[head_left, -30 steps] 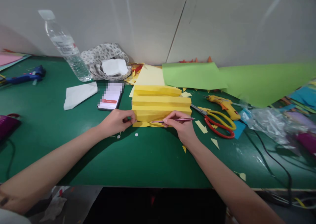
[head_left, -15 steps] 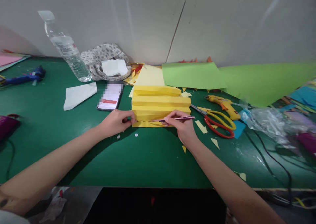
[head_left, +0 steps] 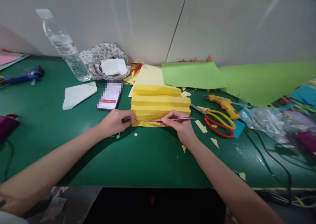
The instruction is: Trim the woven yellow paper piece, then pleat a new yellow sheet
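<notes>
A sheet of yellow paper (head_left: 160,101), pleated in several crosswise folds, lies on the green table in front of me. My left hand (head_left: 118,122) pinches its lower left corner between thumb and fingers. In my right hand (head_left: 179,123) is a slim pink pen-like tool (head_left: 184,118), held nearly level. Its thin end points left along the lowest fold, close to the paper; its exact kind is too small to tell. Red and yellow handled scissors (head_left: 217,120) lie just right of the paper, with the blade tips close to its edge.
Left of the paper lie a phone (head_left: 110,95) and a white tissue (head_left: 79,95); a water bottle (head_left: 66,48) leans behind them. A yellow glue gun (head_left: 223,105), crumpled clear plastic (head_left: 269,123) and a black cable are at right. Green sheets (head_left: 194,74) and paper scraps lie behind and around.
Almost nothing differs. The tool in my right hand has shifted very slightly left; my left hand stays at the paper's corner.
</notes>
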A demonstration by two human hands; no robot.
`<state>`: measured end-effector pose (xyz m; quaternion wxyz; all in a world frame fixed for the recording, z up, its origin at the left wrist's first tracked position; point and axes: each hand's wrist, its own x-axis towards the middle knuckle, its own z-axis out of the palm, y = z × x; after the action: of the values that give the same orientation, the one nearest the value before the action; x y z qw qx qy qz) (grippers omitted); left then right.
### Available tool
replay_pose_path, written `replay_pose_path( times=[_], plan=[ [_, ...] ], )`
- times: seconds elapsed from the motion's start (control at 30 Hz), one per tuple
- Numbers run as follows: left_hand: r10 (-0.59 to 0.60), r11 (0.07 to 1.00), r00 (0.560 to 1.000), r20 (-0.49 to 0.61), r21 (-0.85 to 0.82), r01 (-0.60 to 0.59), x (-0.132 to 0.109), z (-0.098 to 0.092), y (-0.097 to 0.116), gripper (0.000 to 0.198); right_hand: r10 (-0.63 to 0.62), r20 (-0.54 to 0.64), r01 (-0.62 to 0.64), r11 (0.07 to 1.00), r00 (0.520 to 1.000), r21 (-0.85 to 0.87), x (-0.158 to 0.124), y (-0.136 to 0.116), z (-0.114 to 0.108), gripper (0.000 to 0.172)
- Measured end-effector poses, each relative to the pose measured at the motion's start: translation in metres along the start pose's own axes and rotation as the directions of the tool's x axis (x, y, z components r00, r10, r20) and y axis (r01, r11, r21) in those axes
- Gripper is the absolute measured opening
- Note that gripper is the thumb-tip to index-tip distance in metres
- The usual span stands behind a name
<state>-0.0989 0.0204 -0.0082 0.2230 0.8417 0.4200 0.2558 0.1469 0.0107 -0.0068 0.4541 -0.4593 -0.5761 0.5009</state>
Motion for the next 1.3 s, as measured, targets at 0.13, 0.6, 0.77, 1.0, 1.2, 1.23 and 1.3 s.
replay_pose_path(
  times=[0.13, 0.6, 0.77, 1.0, 1.2, 1.23, 1.3],
  plan=[
    [-0.005, 1.000, 1.000, 0.008, -0.010, 0.005, 0.0004, 0.0000, -0.0001, 0.016, 0.002, 0.001, -0.002, 1.000, 1.000, 0.006, -0.0004, -0.0015, 0.0005, 0.011],
    [0.004, 1.000, 1.000, 0.005, 0.003, -0.004, -0.0004, -0.0002, -0.0018, 0.015, 0.008, -0.027, -0.006, 0.998, 1.000, 0.062, 0.0010, -0.0016, 0.0020, 0.011],
    [-0.002, 1.000, 1.000, 0.006, -0.001, 0.002, -0.0009, -0.0005, -0.0015, 0.016, 0.022, -0.005, -0.021, 0.998, 1.000, 0.063, 0.0015, -0.0022, 0.0017, 0.011],
    [0.015, 1.000, 1.000, -0.003, 0.016, -0.015, -0.0015, 0.0007, -0.0019, 0.011, 0.020, -0.018, -0.018, 0.996, 1.000, 0.092, 0.0022, -0.0033, 0.0012, 0.008],
    [-0.031, 0.999, 0.999, -0.037, 0.025, 0.032, -0.0029, 0.0003, 0.0044, 0.008, 0.026, -0.008, -0.025, 0.995, 1.000, 0.100, 0.0026, -0.0010, 0.0005, 0.009],
    [-0.032, 0.999, 0.999, -0.035, 0.021, 0.032, -0.0029, 0.0002, 0.0050, 0.008, 0.024, -0.012, -0.023, 0.995, 1.000, 0.098, 0.0026, -0.0009, 0.0006, 0.009],
    [-0.031, 0.999, 0.999, -0.032, 0.015, 0.032, -0.0028, -0.0002, 0.0057, 0.008, 0.016, -0.027, -0.013, 0.995, 1.000, 0.100, 0.0026, -0.0012, 0.0008, 0.009]
  ],
)
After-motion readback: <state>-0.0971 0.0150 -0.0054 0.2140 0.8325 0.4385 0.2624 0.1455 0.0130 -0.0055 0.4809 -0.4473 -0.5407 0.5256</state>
